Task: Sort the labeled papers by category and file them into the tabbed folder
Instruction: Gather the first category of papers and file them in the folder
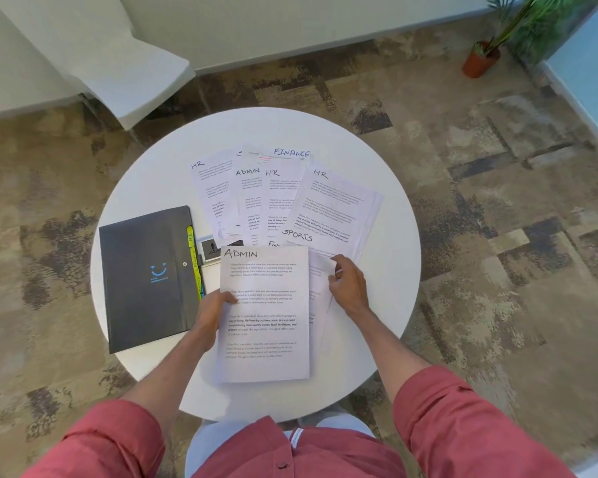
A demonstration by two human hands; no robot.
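Papers being sorted on a round table [142, 188].
The left hand [214, 310] is gripping the ADMIN sheet [265, 315] by its left edge; the right hand [347, 288], fingers curled, is pinching the paper beneath. The closed folder [145, 277] is lying left.

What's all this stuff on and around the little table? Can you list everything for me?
Round table: one, white, centre of view.
Loose labelled papers: several overlapping, white; headings HR, ADMIN, FINANCE, SPORTS show; far half of the table.
ADMIN sheet: one, white, nearest the person.
Tabbed folder: one, dark grey, closed, yellow-green tabs along its right edge; left on the table.
Socket panel: one, grey and white, between folder and papers.
Chair: one, white, upper left.
Potted plant: one, green in a reddish pot, upper right.
Carpet: brown and grey patchwork.
Left hand: grip on the ADMIN sheet's left edge.
Right hand: fingers on the sheets beneath.
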